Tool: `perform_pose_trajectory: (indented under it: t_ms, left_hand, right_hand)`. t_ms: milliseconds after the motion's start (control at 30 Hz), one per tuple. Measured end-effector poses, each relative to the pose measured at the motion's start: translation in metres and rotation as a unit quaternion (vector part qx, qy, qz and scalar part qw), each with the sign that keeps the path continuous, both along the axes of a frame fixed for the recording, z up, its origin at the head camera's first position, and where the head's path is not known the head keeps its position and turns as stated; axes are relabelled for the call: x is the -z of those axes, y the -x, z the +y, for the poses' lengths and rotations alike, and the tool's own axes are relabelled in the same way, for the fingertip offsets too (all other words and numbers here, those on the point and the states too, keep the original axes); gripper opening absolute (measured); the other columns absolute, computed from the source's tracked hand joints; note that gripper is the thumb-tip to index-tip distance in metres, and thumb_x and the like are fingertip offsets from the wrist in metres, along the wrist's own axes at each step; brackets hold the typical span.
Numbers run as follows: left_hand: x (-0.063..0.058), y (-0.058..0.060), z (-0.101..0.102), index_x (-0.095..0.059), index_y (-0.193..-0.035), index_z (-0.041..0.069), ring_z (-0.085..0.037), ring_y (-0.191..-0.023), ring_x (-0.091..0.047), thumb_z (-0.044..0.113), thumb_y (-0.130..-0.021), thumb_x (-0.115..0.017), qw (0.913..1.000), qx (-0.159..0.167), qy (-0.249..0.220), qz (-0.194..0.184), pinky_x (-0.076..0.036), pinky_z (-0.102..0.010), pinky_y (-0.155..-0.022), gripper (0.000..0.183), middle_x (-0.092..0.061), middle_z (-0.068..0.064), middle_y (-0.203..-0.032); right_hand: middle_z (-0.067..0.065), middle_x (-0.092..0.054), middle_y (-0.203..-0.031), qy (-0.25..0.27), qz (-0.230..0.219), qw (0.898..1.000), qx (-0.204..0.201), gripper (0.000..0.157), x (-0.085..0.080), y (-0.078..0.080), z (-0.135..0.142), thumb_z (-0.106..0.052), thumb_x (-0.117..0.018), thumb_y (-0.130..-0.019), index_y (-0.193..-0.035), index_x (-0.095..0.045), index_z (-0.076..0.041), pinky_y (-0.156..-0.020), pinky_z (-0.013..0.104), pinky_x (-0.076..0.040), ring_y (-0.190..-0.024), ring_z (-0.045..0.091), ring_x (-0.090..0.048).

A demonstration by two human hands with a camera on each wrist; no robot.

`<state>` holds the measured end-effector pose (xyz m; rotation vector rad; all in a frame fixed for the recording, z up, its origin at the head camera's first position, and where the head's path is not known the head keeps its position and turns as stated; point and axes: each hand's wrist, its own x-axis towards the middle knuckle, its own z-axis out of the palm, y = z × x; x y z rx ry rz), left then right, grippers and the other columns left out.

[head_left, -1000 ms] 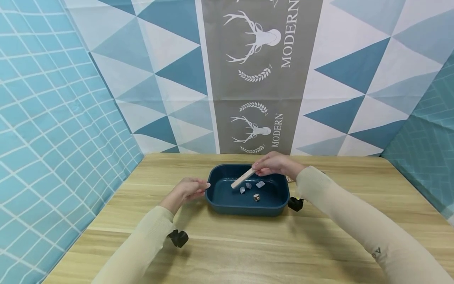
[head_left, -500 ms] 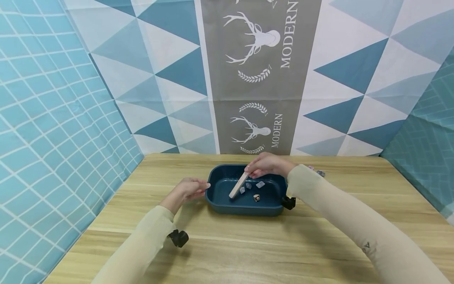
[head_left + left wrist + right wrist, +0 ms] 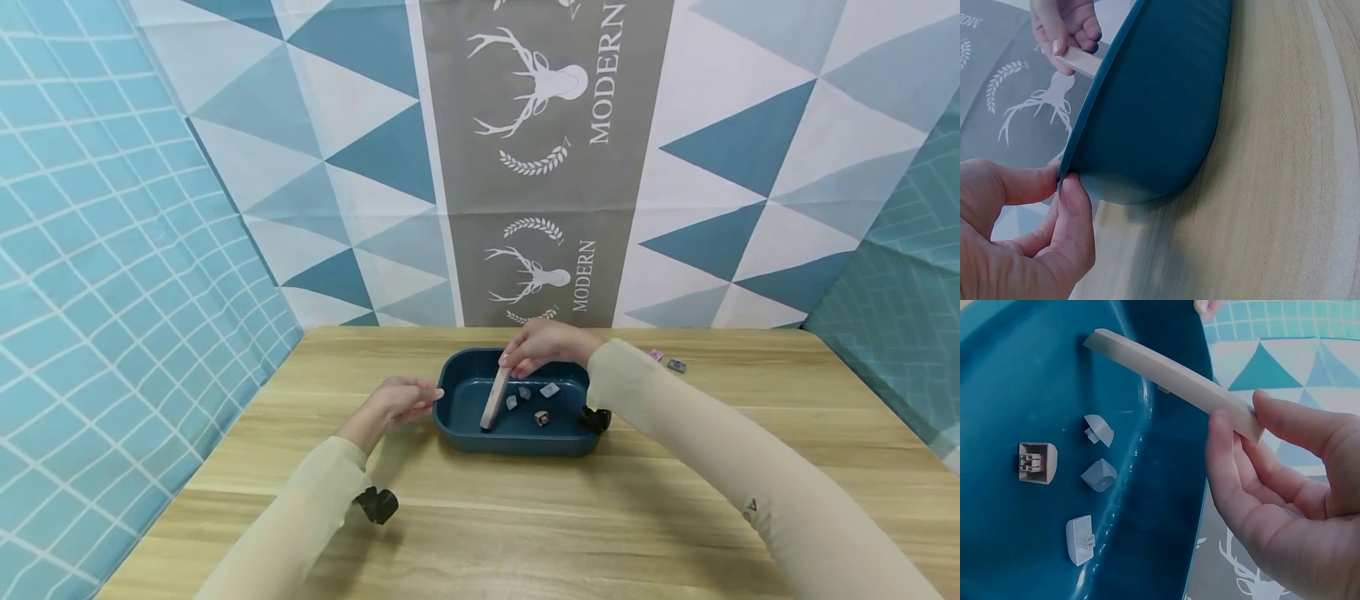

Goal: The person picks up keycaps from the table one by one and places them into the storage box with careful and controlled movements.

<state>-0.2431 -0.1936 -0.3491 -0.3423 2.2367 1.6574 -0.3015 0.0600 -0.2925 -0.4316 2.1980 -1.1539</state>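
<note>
Watching a pale bar (image 3: 495, 398) slant down into the blue tub (image 3: 517, 445).
From afar, I see the right hand (image 3: 546, 342) pinching its upper end, the left hand (image 3: 401, 397) pinching the tub's left rim; four keycaps (image 3: 1050, 464) lie inside, and I cannot tell whether the bar's lower tip touches the floor.

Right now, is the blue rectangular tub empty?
Not empty: the tub has four small white, grey and beige keycaps on its floor.
</note>
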Motion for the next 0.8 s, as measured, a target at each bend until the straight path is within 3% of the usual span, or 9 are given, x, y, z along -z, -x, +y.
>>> perform_pose_trajectory:
  t_ms: [333,600,800]
  left_hand:
    - [0.001,0.0,-0.001,-0.056,-0.123,-0.006,-0.007,-0.08,-0.058,0.011,-0.094,-0.061,1.0,-0.002,-0.001,0.001,-0.057,-0.024,-0.088,0.035,-0.061,-0.007,-0.104]
    - [0.003,0.001,-0.001,-0.058,-0.121,-0.005,-0.007,-0.078,-0.058,0.01,-0.092,-0.063,1.0,-0.002,0.002,0.007,-0.057,-0.02,-0.079,0.033,-0.062,-0.005,-0.099]
    - [0.003,0.002,-0.002,-0.057,-0.122,-0.006,-0.008,-0.081,-0.058,0.009,-0.092,-0.062,0.9999,-0.002,0.006,0.009,-0.058,-0.023,-0.084,0.033,-0.062,-0.006,-0.102]
  right_hand:
    - [0.008,-0.07,-0.087,-0.024,0.012,1.0,-0.014,0.026,-0.003,0.0,-0.007,-0.011,-0.064,-0.092,-0.113,-0.066,0.004,-0.082,0.028,-0.06,-0.074,0.012,-0.067]
    - [0.015,-0.071,-0.1,-0.024,0.112,0.993,0.02,0.024,0.0,-0.001,-0.009,-0.009,-0.068,-0.089,-0.11,-0.068,0.002,-0.083,0.031,-0.06,-0.078,0.012,-0.067]
    - [0.015,-0.071,-0.102,-0.039,0.142,0.989,0.02,0.026,-0.002,0.001,0.0,-0.009,-0.067,-0.089,-0.112,-0.068,0.003,-0.086,0.034,-0.059,-0.08,0.012,-0.067]
